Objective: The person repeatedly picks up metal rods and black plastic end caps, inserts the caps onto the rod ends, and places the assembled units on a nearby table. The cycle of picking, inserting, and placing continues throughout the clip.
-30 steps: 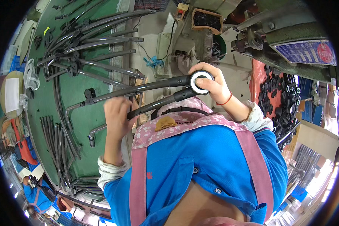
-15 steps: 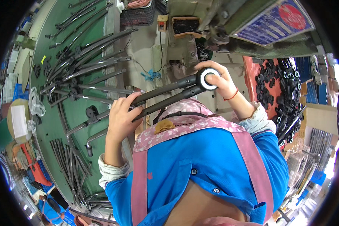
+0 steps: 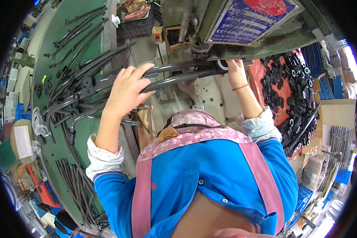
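Observation:
A dark tubular frame point(image 3: 178, 80), made of two metal tubes meeting at a black round joint, stretches across the space before me. My left hand point(image 3: 129, 89) grips the tubes near their middle, fingers over the upper one and thumb by the lower. At the joint end my right hand point(image 3: 237, 73) grasps the frame beside a white ring point(image 3: 223, 64); some of its fingers are hidden. That end lies beneath the green machine's head point(image 3: 273, 49). The tubes' far left ends overlap similar bent frames on the table and are hard to tell apart.
On the left, a green table point(image 3: 51, 131) bears several tube frames point(image 3: 73, 178). To the right, an orange-red sheet point(image 3: 279, 101) carries black joint parts and white rings. A black basket point(image 3: 137, 27) and a small parts box point(image 3: 174, 36) stand at the back.
Both hands have moved the frame away from my body, and its jointed end now sits under the machine head. The right thumb no longer shows across the white ring.

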`<state>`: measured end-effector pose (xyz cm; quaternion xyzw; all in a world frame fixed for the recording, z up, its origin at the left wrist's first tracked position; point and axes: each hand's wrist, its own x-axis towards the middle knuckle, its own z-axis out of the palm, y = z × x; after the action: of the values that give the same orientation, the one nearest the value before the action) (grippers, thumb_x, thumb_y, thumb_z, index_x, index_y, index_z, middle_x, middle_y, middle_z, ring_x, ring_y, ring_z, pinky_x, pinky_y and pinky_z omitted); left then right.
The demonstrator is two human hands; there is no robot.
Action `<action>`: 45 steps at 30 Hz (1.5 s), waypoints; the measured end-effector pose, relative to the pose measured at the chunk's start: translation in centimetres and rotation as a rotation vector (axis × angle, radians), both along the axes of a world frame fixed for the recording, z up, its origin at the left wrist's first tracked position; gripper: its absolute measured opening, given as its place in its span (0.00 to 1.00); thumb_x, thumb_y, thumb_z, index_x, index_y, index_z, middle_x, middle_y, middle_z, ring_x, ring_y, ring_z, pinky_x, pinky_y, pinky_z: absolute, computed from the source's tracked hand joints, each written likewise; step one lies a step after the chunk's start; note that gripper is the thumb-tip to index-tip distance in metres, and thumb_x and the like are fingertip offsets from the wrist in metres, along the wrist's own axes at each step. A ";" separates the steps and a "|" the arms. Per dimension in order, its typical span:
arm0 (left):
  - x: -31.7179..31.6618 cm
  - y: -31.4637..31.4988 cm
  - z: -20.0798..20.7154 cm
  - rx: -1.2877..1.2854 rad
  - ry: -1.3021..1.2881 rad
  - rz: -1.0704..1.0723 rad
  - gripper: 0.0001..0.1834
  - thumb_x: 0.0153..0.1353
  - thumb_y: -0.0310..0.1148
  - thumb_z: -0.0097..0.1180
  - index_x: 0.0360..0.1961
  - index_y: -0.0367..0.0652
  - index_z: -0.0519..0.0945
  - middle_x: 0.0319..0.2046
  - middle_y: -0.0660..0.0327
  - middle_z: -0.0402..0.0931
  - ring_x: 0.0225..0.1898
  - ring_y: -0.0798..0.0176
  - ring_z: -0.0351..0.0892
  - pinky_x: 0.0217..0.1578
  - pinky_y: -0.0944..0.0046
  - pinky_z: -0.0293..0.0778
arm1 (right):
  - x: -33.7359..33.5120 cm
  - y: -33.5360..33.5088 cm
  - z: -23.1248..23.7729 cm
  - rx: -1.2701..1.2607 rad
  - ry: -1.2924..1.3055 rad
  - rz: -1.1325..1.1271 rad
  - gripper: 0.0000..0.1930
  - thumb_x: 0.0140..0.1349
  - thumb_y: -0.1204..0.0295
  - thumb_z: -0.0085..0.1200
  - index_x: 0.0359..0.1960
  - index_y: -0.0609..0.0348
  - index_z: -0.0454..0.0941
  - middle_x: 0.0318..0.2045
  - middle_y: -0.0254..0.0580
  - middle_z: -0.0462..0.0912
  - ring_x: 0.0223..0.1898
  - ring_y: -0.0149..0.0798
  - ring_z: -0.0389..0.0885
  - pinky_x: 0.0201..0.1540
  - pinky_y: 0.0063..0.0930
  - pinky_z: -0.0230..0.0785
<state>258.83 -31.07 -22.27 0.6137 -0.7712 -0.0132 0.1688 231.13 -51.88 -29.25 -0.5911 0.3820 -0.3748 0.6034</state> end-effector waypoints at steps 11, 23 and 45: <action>2.1 -1.4 -2.3 0.138 0.094 0.042 0.11 0.45 0.32 0.67 0.29 0.37 0.81 0.59 0.61 0.70 0.44 0.52 0.71 0.47 0.56 0.68 | 4.2 -2.4 0.3 -0.090 0.132 -0.102 0.11 0.66 0.72 0.50 0.47 0.62 0.77 0.36 0.39 0.82 0.32 0.33 0.82 0.28 0.29 0.76; 3.2 0.1 -4.4 0.141 0.069 0.022 0.29 0.44 0.28 0.66 0.52 0.49 0.78 0.61 0.57 0.68 0.50 0.50 0.71 0.53 0.54 0.66 | 5.4 -2.9 -1.3 -0.148 0.170 -0.167 0.11 0.66 0.73 0.49 0.47 0.62 0.77 0.38 0.41 0.82 0.35 0.34 0.82 0.33 0.30 0.76; 5.7 3.9 -7.0 0.053 0.016 0.387 0.29 0.40 0.28 0.65 0.50 0.41 0.76 0.36 0.54 0.75 0.41 0.47 0.75 0.45 0.53 0.69 | 5.5 -4.3 -3.2 -0.208 0.196 -0.215 0.11 0.66 0.75 0.47 0.47 0.63 0.77 0.42 0.44 0.82 0.41 0.37 0.81 0.42 0.31 0.75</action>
<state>264.57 -27.14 -29.31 0.7546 -0.6367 -0.0056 0.1583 236.62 -56.17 -32.45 -0.6399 0.4590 -0.4154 0.4553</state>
